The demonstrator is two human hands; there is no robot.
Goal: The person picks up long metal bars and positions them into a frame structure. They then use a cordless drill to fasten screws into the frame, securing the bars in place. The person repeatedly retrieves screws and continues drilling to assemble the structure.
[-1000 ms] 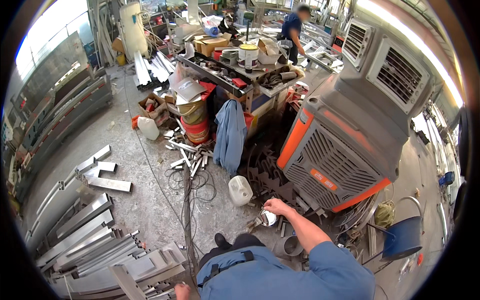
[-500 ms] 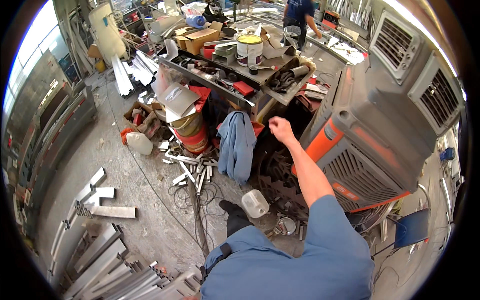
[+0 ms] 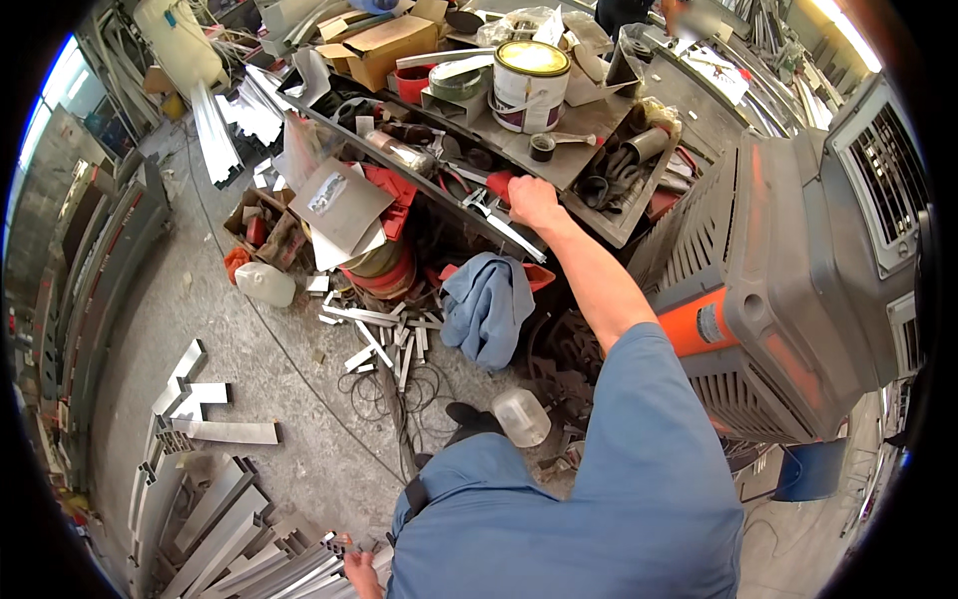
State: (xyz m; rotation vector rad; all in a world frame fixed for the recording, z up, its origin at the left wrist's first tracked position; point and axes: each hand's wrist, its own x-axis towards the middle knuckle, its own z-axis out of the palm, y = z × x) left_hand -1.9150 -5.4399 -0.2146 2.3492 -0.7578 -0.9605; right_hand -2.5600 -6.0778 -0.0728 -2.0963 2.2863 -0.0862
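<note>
A cluttered metal workshop: bars piled on a grey floor strewn with offcuts, tools and a paint can crowding the counter.

Ahead, a counter carries a pail, with a cardboard box left of it and a tool tray along the near edge. An air cooler stands right; metal profiles (many piled) lie on the floor, left.

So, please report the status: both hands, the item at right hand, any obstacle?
Right hand at red item, grip unclear. Left hand low, near metal profiles. Silver strip close to red item, possibly in the way.
</note>
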